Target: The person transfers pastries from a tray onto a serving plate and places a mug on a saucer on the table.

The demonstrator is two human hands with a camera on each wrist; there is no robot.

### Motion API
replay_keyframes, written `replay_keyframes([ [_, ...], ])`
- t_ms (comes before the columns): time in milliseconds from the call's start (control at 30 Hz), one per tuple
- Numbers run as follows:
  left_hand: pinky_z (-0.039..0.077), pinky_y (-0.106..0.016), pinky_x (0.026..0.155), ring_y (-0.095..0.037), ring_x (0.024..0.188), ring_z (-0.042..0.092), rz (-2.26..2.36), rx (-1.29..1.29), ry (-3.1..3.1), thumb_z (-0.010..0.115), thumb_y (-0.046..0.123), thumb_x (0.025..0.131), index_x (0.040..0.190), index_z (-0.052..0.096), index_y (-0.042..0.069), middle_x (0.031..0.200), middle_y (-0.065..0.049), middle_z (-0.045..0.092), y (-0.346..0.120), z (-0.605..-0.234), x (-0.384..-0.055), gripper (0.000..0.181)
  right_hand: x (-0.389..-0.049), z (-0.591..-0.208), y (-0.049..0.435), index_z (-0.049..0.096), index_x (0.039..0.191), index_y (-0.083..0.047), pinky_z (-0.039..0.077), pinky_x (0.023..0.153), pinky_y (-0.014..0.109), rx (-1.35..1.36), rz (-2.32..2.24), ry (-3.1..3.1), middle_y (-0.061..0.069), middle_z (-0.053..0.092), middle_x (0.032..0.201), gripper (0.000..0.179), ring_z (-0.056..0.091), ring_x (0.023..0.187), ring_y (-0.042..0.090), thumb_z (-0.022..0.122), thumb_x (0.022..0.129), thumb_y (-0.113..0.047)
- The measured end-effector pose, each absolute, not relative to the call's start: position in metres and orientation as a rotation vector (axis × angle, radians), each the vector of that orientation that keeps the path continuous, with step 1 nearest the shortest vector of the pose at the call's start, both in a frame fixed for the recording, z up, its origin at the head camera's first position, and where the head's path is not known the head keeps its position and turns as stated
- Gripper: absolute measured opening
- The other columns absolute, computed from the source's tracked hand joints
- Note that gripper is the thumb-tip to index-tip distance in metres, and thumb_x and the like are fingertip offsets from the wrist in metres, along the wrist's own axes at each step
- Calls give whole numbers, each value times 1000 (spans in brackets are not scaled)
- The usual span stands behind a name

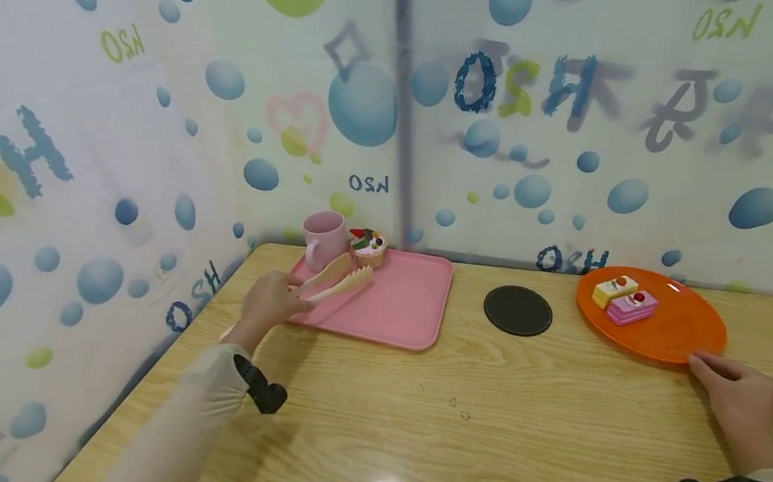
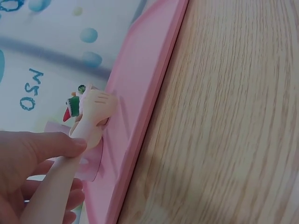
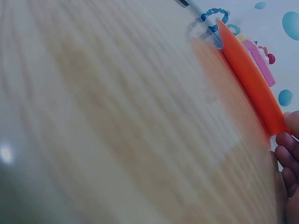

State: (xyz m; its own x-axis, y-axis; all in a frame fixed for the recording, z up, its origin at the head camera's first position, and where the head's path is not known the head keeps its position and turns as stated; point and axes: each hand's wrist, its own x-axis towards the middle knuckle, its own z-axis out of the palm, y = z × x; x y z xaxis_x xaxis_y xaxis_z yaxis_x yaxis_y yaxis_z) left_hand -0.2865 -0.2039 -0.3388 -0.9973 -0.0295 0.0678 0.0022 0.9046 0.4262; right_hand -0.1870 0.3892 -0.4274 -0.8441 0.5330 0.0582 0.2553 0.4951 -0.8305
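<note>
My left hand (image 1: 273, 306) grips a pair of cream food tongs (image 1: 340, 284), its thumb pressed along one arm in the left wrist view. The tongs' toothed ends stand apart over the pink tray (image 1: 414, 310). A pink mug (image 1: 325, 239) and a fruit-topped toy cupcake (image 1: 367, 248) stand at the tray's back left, just beyond the tongs. At the right, my right hand (image 1: 739, 401) pinches the near rim of an orange plate (image 1: 684, 317). On that plate, side by side, lie a yellow toy cake slice (image 1: 613, 290) and a pink toy cake slice (image 1: 633, 308).
Between tray and plate lies a round black disc (image 1: 518, 310) on the wooden table (image 1: 463, 438). A patterned curtain (image 1: 516, 144) hangs right behind the table's back edge, and more of it runs along the left side.
</note>
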Motion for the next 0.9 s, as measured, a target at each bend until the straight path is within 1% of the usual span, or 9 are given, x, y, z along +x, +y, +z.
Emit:
replay_keyframes([
  [133, 45, -39, 71, -28, 91, 56, -713, 66, -2988, 75, 31, 73, 116, 62, 2, 113, -15, 61, -197, -339, -288, 53, -188, -427, 389, 52, 123, 7, 21, 100, 55, -659, 1276, -2428, -28, 47, 69, 65, 34, 119, 47, 54, 87, -47],
  [233, 44, -38, 69, -27, 89, 55, -728, 91, -2984, 75, 30, 73, 116, 62, 2, 113, -15, 61, -192, -340, -289, 52, -188, -428, 389, 52, 122, 8, 21, 100, 54, -647, 1289, -2420, -40, 35, 62, 66, 34, 119, 47, 55, 86, -47],
  [300, 44, -38, 68, -27, 89, 55, -730, 105, -2983, 75, 30, 73, 116, 62, 3, 113, -14, 61, -189, -340, -290, 52, -188, -428, 389, 52, 121, 9, 22, 100, 54, -639, 1287, -2418, -43, 31, 60, 66, 35, 118, 47, 56, 85, -47],
  [400, 45, -39, 70, -28, 92, 56, -715, 123, -2982, 75, 30, 73, 116, 62, 3, 114, -15, 60, -184, -341, -290, 53, -189, -428, 389, 52, 120, 10, 22, 100, 53, -629, 1282, -2420, -44, 31, 59, 68, 35, 118, 47, 56, 85, -47],
  [433, 45, -40, 70, -28, 92, 56, -712, 136, -2981, 75, 30, 73, 116, 62, 3, 114, -15, 60, -183, -341, -290, 53, -189, -428, 389, 52, 120, 10, 23, 100, 53, -623, 1275, -2421, -43, 34, 60, 67, 36, 117, 47, 56, 85, -47],
  [500, 45, -40, 71, -28, 93, 56, -714, 158, -2978, 75, 30, 73, 117, 62, 2, 114, -15, 60, -181, -342, -289, 53, -189, -427, 389, 52, 119, 11, 23, 99, 53, -624, 1266, -2427, -43, 34, 59, 68, 36, 117, 47, 56, 85, -48],
  [667, 44, -38, 69, -26, 88, 56, -744, 199, -2974, 74, 29, 74, 117, 61, 2, 114, -15, 60, -177, -344, -288, 53, -188, -426, 388, 52, 119, 12, 23, 100, 52, -616, 1267, -2419, -45, 33, 58, 68, 37, 117, 46, 56, 85, -47],
  [733, 44, -38, 68, -26, 87, 55, -755, 210, -2969, 74, 29, 74, 118, 60, 1, 114, -15, 60, -176, -345, -287, 54, -187, -426, 388, 52, 119, 12, 23, 100, 52, -607, 1271, -2413, -44, 35, 59, 67, 36, 118, 46, 57, 85, -46],
  [900, 44, -40, 71, -28, 91, 57, -794, 230, -2929, 76, 28, 72, 116, 62, 1, 113, -16, 61, -172, -349, -287, 53, -186, -425, 388, 52, 118, 13, 22, 101, 52, -598, 1277, -2406, -43, 36, 61, 63, 36, 119, 46, 58, 86, -42],
])
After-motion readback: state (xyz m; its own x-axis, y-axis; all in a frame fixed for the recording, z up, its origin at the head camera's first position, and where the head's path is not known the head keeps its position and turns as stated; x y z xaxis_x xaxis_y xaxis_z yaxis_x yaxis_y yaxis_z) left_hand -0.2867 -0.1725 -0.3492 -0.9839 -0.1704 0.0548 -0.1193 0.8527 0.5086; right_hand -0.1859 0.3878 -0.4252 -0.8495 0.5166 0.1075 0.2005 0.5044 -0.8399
